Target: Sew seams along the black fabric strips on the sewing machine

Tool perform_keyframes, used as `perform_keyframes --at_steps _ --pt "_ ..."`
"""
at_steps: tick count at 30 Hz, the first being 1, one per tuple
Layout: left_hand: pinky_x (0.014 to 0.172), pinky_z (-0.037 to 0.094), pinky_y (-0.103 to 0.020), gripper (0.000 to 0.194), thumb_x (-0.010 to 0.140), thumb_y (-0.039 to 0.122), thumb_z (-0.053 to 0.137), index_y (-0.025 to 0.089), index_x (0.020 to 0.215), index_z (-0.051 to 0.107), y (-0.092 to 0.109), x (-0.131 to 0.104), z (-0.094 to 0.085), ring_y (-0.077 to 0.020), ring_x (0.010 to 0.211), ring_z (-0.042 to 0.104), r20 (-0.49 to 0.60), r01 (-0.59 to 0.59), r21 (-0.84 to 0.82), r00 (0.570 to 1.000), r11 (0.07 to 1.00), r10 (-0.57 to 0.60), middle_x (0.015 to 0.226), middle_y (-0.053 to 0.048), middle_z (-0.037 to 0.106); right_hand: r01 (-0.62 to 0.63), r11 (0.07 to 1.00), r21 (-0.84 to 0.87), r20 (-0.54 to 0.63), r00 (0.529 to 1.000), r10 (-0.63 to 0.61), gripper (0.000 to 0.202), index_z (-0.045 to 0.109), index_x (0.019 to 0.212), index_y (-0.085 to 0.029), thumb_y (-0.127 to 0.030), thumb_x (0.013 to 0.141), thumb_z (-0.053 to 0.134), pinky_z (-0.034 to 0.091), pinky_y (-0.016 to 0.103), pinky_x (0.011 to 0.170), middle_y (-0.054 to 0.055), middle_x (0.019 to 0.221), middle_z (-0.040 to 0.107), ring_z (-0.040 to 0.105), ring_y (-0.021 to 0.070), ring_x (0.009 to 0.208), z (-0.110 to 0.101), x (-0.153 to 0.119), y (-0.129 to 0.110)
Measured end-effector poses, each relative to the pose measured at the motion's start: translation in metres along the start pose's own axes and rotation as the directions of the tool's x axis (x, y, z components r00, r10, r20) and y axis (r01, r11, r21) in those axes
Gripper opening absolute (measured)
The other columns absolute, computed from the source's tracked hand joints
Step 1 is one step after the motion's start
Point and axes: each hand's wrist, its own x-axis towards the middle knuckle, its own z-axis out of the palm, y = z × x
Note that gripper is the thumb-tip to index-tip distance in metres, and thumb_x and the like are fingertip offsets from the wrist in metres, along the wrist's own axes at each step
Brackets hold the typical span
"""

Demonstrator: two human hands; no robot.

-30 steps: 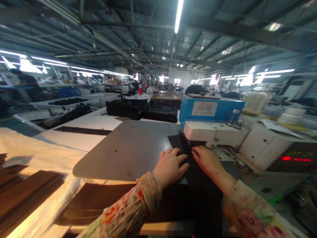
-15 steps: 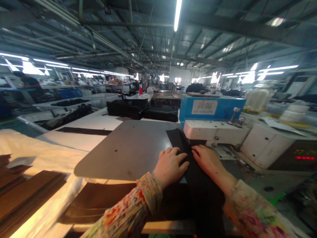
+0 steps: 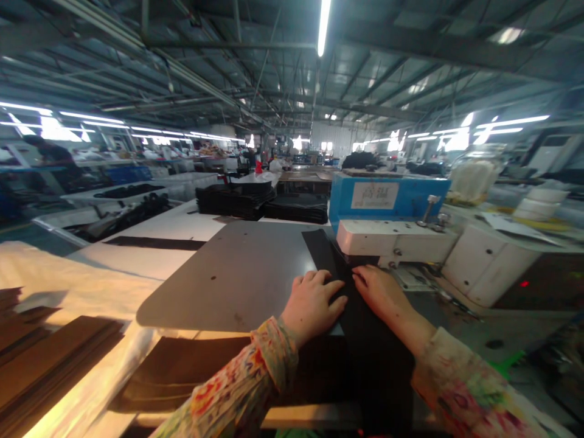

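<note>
A long black strip of fabric or leather-like material [image 3: 323,250] runs from the grey metal plate [image 3: 219,274] back toward my body, beside the machine's white head [image 3: 392,238]. My left hand [image 3: 314,304] lies on the strip's left side, palm down, its fingers and thumb apart. At the strip's right edge, close under the machine head, my right hand [image 3: 376,289] has its fingers drawn together on the material. The exact grip of its fingertips is partly hidden. The place where the strip meets the machine is dark and cannot be made out.
A blue machine housing [image 3: 387,193] with a paper label stands behind the white head. Stacks of black pieces [image 3: 235,199] lie beyond the plate. Brown pieces [image 3: 59,359] are piled at left, and another brown piece [image 3: 182,371] lies below the plate. A control box [image 3: 511,267] stands at right.
The strip's far end has slid slightly away from me and to the left. Both hands stay almost in place. The red digits on the control box now show as one small red spot.
</note>
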Motion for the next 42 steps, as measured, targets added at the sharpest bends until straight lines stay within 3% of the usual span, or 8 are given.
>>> perform_keyframes --at_steps 42 --pt "0.084 0.037 -0.04 0.034 0.085 0.045 0.037 0.032 0.112 0.053 -0.0016 0.0001 0.0017 -0.0237 0.104 0.045 -0.018 -0.009 0.003 1.0 1.0 0.009 0.114 -0.003 0.051 0.004 1.0 -0.028 -0.01 1.0 -0.005 0.022 0.06 0.093 -0.015 -0.019 0.085 0.04 0.039 0.026 0.072 0.006 0.091 0.063 0.058 0.0177 0.083 -0.0014 0.0002 -0.0015"
